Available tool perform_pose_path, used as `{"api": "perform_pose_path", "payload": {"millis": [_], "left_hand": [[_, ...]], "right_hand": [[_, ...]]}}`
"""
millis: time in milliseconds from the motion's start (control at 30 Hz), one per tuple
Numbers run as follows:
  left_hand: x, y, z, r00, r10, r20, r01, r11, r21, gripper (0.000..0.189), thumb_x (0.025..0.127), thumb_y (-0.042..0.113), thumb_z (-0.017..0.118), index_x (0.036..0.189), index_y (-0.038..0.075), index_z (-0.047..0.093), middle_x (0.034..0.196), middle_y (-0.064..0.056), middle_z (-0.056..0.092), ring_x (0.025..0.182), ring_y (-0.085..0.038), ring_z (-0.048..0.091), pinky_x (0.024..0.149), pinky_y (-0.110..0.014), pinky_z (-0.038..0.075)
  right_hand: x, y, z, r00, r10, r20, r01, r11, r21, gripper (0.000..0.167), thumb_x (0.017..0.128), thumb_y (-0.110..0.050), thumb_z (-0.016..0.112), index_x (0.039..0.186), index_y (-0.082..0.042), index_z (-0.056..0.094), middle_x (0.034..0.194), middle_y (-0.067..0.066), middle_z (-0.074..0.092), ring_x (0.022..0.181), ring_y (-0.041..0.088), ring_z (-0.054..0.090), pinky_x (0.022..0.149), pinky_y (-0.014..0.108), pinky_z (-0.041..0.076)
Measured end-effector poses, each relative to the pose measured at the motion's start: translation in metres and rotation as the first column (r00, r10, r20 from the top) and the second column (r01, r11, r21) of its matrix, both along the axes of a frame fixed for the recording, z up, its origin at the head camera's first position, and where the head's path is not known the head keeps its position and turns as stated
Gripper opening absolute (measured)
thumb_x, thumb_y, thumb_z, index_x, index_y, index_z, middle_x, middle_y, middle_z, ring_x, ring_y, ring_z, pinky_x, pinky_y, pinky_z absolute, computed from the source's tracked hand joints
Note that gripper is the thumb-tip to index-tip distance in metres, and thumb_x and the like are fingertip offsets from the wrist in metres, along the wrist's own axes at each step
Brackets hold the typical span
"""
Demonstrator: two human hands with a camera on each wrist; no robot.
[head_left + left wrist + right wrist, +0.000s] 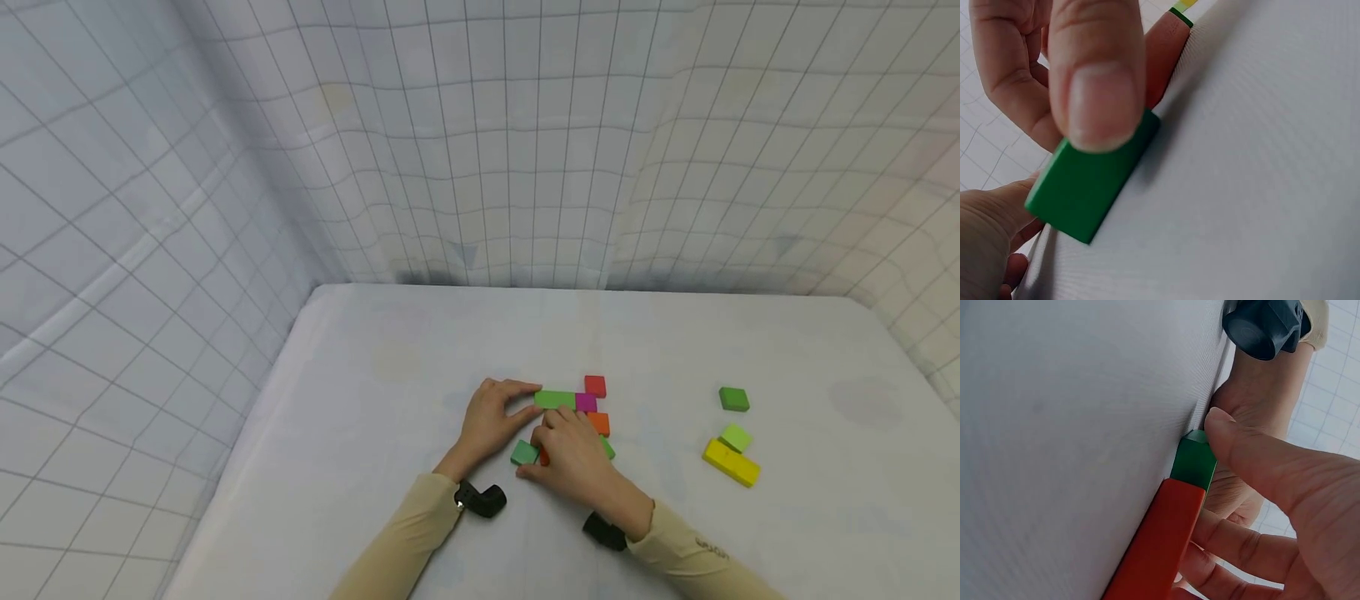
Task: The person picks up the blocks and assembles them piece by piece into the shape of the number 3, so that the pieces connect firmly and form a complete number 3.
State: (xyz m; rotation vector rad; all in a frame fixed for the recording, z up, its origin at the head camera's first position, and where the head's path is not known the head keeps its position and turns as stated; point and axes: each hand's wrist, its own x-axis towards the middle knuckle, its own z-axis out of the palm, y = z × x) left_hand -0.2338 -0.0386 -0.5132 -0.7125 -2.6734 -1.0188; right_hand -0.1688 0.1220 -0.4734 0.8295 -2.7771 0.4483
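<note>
In the head view, my left hand (486, 422) holds the left end of a light green bar (555, 400) between thumb and index finger. A magenta block (586, 402) touches the bar's right end. My right hand (576, 460) is bent over the near blocks. Its thumb lies against a darker green block (1088, 187), with the index finger on the far side. A red-orange block (1157, 534) adjoins that green block in the right wrist view and is mostly under the hand from above. An orange block (599, 423) and a green piece (607, 447) show beyond the right hand.
A red block (595, 386) lies behind the magenta one. Off to the right are a dark green block (734, 399), a lime block (736, 437) and a yellow bar (731, 463). Grid-patterned cloth (480, 167) hangs around the white table (390, 358).
</note>
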Motion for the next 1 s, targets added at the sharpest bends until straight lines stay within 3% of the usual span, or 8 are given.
{"api": "perform_pose_path", "payload": {"millis": [233, 1000], "left_hand": [[-0.0003, -0.0014, -0.0040, 1.000, -0.001, -0.010, 0.001, 1.000, 0.001, 0.034, 0.086, 0.036, 0.070, 0.117, 0.022, 0.069, 0.113, 0.008, 0.066, 0.085, -0.012, 0.049, 0.074, -0.028, 0.039], [0.0024, -0.0006, 0.0003, 0.999, -0.006, -0.046, 0.008, 1.000, 0.026, 0.033, 0.086, 0.033, 0.071, 0.116, 0.020, 0.070, 0.112, 0.006, 0.067, 0.085, -0.013, 0.049, 0.074, -0.030, 0.039]], "right_hand": [[-0.0001, -0.0013, 0.0000, 0.999, -0.015, 0.042, 0.015, 1.000, -0.013, 0.036, 0.067, -0.043, 0.084, 0.075, -0.013, 0.066, 0.072, -0.007, 0.045, 0.072, 0.015, 0.038, 0.063, 0.030, 0.033], [-0.0025, -0.0009, -0.0005, 0.999, -0.016, 0.052, 0.018, 0.999, -0.038, 0.037, 0.068, -0.041, 0.084, 0.073, -0.010, 0.063, 0.071, -0.005, 0.041, 0.071, 0.015, 0.038, 0.062, 0.030, 0.033]]}}
